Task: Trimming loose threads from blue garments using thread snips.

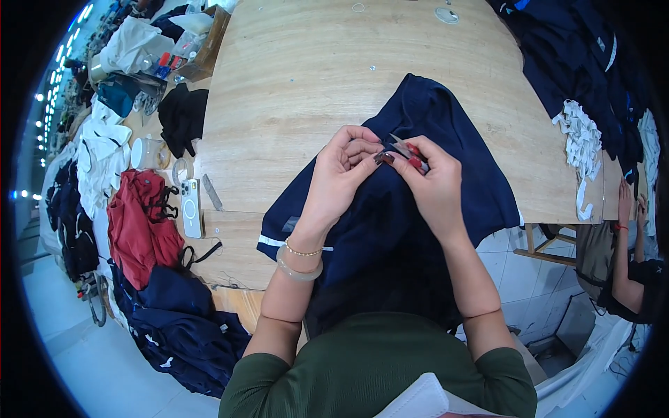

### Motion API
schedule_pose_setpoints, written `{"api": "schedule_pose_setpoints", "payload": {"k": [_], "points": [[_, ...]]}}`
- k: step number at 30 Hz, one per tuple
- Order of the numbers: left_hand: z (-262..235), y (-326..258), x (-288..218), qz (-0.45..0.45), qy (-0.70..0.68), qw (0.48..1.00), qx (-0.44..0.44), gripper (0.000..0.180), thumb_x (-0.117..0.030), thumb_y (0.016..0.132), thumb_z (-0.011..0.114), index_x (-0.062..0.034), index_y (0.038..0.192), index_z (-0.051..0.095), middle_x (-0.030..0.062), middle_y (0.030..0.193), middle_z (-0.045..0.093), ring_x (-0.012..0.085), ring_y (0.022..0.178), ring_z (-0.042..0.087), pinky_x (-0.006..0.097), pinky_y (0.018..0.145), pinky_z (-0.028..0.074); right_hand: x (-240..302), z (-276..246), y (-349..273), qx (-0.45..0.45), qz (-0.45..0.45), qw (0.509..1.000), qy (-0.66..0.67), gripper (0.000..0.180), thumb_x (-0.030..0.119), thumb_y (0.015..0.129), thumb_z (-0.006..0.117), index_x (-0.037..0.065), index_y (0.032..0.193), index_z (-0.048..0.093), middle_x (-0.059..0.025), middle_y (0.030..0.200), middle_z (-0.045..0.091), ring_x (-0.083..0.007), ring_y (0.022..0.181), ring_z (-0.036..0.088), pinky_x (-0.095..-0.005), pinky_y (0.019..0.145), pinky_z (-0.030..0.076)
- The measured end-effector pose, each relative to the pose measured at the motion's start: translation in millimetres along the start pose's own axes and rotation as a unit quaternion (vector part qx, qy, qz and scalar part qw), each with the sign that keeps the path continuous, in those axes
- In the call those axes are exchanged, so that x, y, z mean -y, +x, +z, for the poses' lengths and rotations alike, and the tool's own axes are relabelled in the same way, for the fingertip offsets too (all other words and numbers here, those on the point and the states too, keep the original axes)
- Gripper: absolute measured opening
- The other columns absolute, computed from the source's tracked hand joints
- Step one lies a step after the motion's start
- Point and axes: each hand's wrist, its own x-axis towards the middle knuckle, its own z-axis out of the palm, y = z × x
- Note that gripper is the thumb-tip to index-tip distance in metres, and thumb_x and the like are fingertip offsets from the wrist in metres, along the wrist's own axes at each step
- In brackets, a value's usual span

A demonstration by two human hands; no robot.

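Observation:
A dark navy garment (460, 153) lies over the near part of the wooden table and hangs down toward my lap. My left hand (350, 159) pinches a bit of its cloth between thumb and fingers, near the middle. Close beside it, my right hand (431, 180) is closed around small thread snips with red handles (416, 157). The metal blades point up and to the left, next to the left fingertips. Thumb and fingers of both hands nearly meet at the cloth. A white strip and a grey patch show near the garment's lower left edge.
At the left table edge lie a white phone (190, 207), a tape roll (182, 169), a red garment (139, 230) and a black cloth (183, 115). White ruffled strips (580, 143) and navy garments (575, 63) lie to the right. Another person's arm (627, 272) shows at far right.

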Motion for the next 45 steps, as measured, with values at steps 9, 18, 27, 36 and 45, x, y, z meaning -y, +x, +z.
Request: {"api": "schedule_pose_setpoints", "payload": {"k": [9, 18, 27, 36, 45], "points": [[-2.8, -3.6, 4.7, 0.032, -0.002, 0.999, -0.015, 0.024, 0.004, 0.089, 0.061, -0.0018, 0.111, 0.053, 0.0047, 0.098, 0.061, 0.0076, 0.091, 0.059, 0.020, 0.085, 0.047, -3.0, -25.8, 12.5, -0.007, 0.184, 0.922, 0.340, 0.011, 0.013, 0.089, 0.066, 0.002, 0.092, 0.067, -0.0003, 0.081, 0.065, -0.0021, 0.059, 0.042, -0.0190, 0.055, 0.032], [-0.3, -6.0, -1.1, 0.023, -0.035, 0.999, -0.016, 0.028, 0.001, 0.089, 0.064, -0.0020, 0.114, 0.053, 0.0035, 0.093, 0.063, 0.0061, 0.090, 0.059, 0.018, 0.084, 0.045, -2.9, -39.0, 2.8, 0.014, 0.033, 0.997, 0.070, 0.017, 0.011, 0.090, 0.066, 0.000, 0.100, 0.058, -0.0020, 0.088, 0.059, -0.0071, 0.078, 0.054, -0.0215, 0.072, 0.044], [6.9, -9.8, -7.2, 0.041, -0.041, 0.998, -0.021, 0.035, 0.002, 0.087, 0.066, -0.0010, 0.120, 0.053, 0.0008, 0.090, 0.062, 0.0038, 0.086, 0.057, 0.016, 0.080, 0.043, 2.7, -29.0, -4.7, -0.007, -0.072, 0.991, -0.111, 0.029, 0.010, 0.073, 0.080, 0.000, 0.095, 0.064, -0.0081, 0.081, 0.061, -0.0168, 0.071, 0.057, -0.0265, 0.063, 0.047], [7.6, -10.7, -8.0, 0.041, -0.028, 0.998, -0.030, 0.034, 0.002, 0.087, 0.066, -0.0001, 0.119, 0.055, -0.0006, 0.087, 0.061, 0.0030, 0.084, 0.056, 0.015, 0.078, 0.044, 6.6, -28.2, -4.6, -0.012, -0.090, 0.986, -0.138, 0.029, 0.011, 0.072, 0.081, 0.000, 0.093, 0.064, -0.0082, 0.080, 0.062, -0.0181, 0.070, 0.058, -0.0275, 0.061, 0.048], [7.4, -10.8, -2.5, 0.053, -0.052, 0.997, -0.032, 0.029, 0.004, 0.088, 0.063, -0.0003, 0.115, 0.054, 0.0022, 0.093, 0.062, 0.0056, 0.089, 0.058, 0.018, 0.083, 0.045, -1.1, -19.2, -3.8, -0.020, -0.026, 0.999, -0.017, 0.024, 0.007, 0.076, 0.078, -0.002, 0.093, 0.062, -0.0077, 0.085, 0.062, -0.0137, 0.074, 0.060, -0.0247, 0.066, 0.049]]}}
